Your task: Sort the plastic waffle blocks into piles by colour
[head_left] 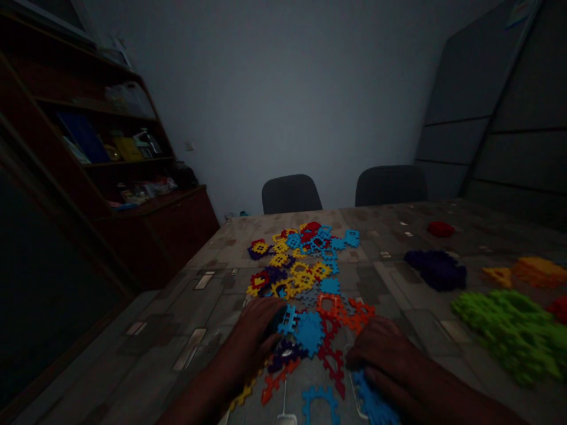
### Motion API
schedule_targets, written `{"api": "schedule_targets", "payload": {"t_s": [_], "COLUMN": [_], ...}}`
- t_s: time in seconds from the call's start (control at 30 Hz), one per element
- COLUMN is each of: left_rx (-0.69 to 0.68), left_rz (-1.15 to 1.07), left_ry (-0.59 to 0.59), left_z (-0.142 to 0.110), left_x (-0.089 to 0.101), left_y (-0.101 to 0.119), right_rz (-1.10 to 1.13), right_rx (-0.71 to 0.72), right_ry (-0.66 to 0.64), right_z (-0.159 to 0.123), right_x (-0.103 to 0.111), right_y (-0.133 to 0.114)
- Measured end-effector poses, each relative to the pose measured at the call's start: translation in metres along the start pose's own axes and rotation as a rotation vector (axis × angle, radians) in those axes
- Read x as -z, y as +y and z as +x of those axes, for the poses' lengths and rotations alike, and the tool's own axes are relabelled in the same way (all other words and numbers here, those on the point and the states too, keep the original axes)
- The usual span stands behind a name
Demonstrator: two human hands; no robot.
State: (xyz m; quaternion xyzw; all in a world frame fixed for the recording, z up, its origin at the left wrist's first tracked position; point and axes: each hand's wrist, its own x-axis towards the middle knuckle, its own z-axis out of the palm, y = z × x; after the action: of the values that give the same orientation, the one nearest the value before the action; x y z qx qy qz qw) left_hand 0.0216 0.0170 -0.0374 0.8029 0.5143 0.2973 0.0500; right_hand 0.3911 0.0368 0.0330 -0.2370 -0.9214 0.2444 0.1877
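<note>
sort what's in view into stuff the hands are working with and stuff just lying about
Likely in use:
- loose multicoloured toothed plastic pieces, beside the left hand
- blue toothed plastic pieces at the right hand
- probably the lime-green toothed plastic pile

Likely just about:
- dark rounded chairs
- brown wooden cabinet

I count: chairs [291,193] [390,186], 2; table [155,354], 1; purple stacks [436,270], 1; red stacks [440,229] [559,309], 2; loose pieces [309,333], many, overlapping.

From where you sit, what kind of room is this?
Probably a home dining or family room: a patterned table, two dark chairs against a plain wall, and crowded wooden shelves.
</note>
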Motion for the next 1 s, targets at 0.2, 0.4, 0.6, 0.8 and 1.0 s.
{"api": "schedule_targets", "payload": {"t_s": [0.2,0.4,0.6,0.8,1.0], "left_rx": [0.071,0.141,0.153,0.142,0.127], "left_rz": [0.020,0.030,0.039,0.027,0.010], "left_ry": [-0.016,-0.099,-0.142,-0.139,-0.131], "left_z": [0.000,0.012,0.022,0.024,0.023], "left_x": [-0.005,0.008,0.020,0.019,0.013], "left_y": [-0.003,0.008,0.021,0.020,0.015], "right_rz": [-0.113,-0.109,-0.137,-0.174,-0.225], "right_rx": [-0.099,-0.035,-0.014,-0.001,0.029], "right_ry": [0.001,-0.067,-0.041,-0.021,0.001], "right_z": [-0.025,-0.024,-0.017,-0.021,-0.017], "right_x": [0.003,0.016,0.004,-0.009,-0.026], "right_y": [0.021,0.002,0.000,0.007,0.036]}}
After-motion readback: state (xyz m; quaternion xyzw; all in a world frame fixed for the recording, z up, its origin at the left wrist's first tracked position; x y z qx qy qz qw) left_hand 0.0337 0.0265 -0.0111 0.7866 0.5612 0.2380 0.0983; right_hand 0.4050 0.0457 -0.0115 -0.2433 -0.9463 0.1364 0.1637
